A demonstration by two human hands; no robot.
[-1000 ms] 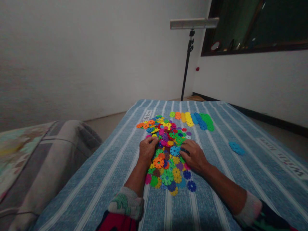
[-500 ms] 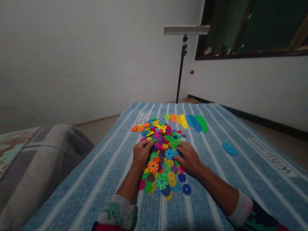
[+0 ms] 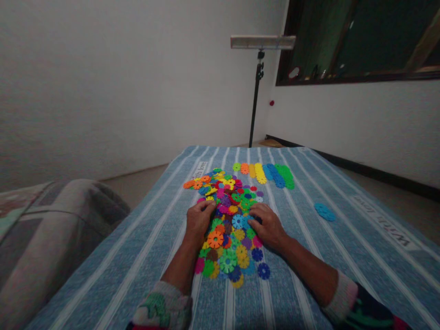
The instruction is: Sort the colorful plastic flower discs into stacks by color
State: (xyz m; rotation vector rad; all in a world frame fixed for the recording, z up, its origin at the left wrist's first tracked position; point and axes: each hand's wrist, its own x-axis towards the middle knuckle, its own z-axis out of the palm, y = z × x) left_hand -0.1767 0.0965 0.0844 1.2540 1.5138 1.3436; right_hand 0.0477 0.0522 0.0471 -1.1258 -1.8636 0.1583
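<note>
A heap of flat, notched plastic flower-shaped discs (image 3: 228,260) in many colours lies spread on the striped cloth (image 3: 137,256). At the heap's left edge rests my left hand (image 3: 200,221), its fingers bent and closed together; anything between the fingertips is hidden. My right hand (image 3: 268,224) lies against the right edge, fingers stretched toward the heap and thumb apart from them. Close to its fingertips is a light blue disc (image 3: 238,222). A large orange disc (image 3: 215,239) sits on top of the heap between my forearms.
Beyond the heap, overlapping rows of discs are grouped by colour, among them yellow (image 3: 260,173) and green (image 3: 285,176). A short blue row (image 3: 325,211) lies apart on the right. Behind the table stands a lamp on a stand (image 3: 255,101). A grey cloth-covered shape (image 3: 75,220) is at the left.
The whole view has shifted slightly, so everything appears a little further left. Both hands keep nearly the same place at the heap, and no disc has visibly moved.
</note>
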